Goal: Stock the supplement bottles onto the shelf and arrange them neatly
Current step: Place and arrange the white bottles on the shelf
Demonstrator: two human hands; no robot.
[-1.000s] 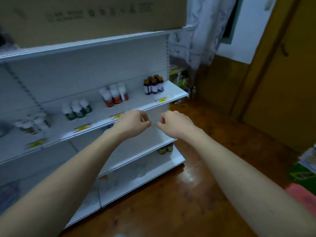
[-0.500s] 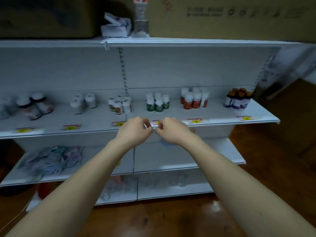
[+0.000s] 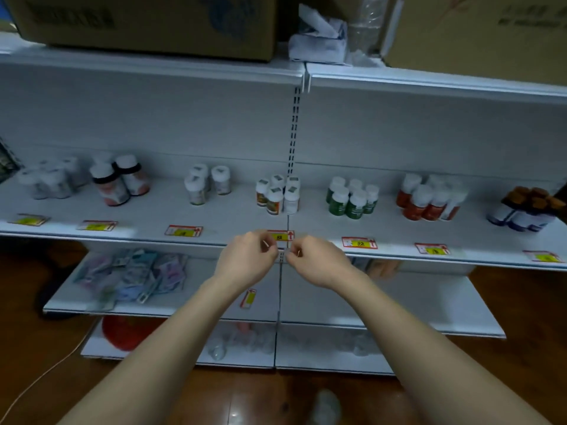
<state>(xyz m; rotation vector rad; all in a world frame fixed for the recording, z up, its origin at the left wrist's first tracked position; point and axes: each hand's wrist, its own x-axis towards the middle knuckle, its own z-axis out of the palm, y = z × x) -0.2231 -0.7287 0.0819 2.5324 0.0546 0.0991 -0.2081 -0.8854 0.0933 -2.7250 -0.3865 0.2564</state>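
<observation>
Where shelf (image 3: 399,253) edges meet, both fists curled, empty.

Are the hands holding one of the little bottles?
No. Both the left hand and right hand are curled into loose fists before the shelf, holding no bottle.

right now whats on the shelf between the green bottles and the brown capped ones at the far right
In the head view, a cluster of orange-labelled, white-capped bottles stands between the green bottles and the brown-capped bottles.
</observation>
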